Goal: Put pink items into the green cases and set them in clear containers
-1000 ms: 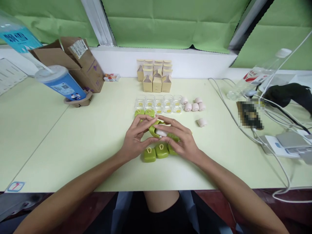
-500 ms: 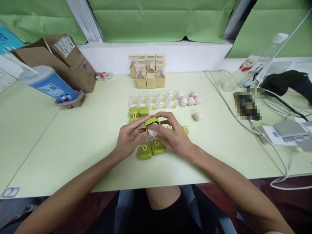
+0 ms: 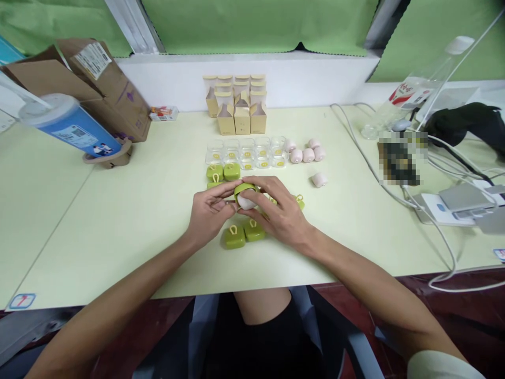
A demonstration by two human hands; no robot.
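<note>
Both hands meet over the middle of the pale green table (image 3: 118,221). My left hand (image 3: 207,210) and my right hand (image 3: 278,210) pinch an open green case (image 3: 243,188) with a pink-white rounded piece (image 3: 248,200) sitting in it. Two closed green cases (image 3: 243,234) lie just below the hands, more green cases (image 3: 223,172) lie above them, and another (image 3: 300,201) peeks out right of my right hand. Loose pink pieces (image 3: 305,154) and a single one (image 3: 319,179) lie to the upper right.
A row of clear plastic boxes (image 3: 246,152) and small tan cartons (image 3: 236,105) stand behind. A blue cup (image 3: 71,129) and a cardboard box (image 3: 98,79) sit at the left. A plastic bottle (image 3: 410,92), white cables (image 3: 394,195) and devices (image 3: 461,202) fill the right side.
The view has shifted, so everything sits a little higher and leftward in frame. The hands have turned the green case, and the pink-white piece now shows more inside it.
</note>
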